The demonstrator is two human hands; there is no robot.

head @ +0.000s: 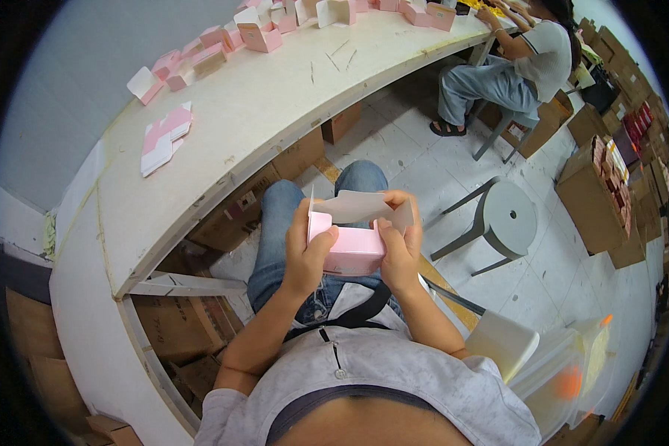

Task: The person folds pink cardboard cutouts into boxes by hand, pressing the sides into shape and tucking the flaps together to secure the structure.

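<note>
Above my lap I hold a small pink cardboard box (pixel 354 251) with both hands. Its white inner flaps stand up at the far side and at both ends. My left hand (pixel 306 251) grips the left end, thumb pressed on the pink front near the corner. Around the right end closes my right hand (pixel 402 245), its thumb at the front corner and its fingers behind the raised flap. To the left on the white table (pixel 245 106) lies a stack of flat pink-and-white carton blanks (pixel 164 139).
Several folded pink boxes (pixel 259 36) stand open along the table's back. A seated person (pixel 535 61) works at the far end. A grey stool (pixel 507 217) is at my right, near a large carton of pink boxes (pixel 596 195). Cardboard boxes (pixel 173 329) sit under the table.
</note>
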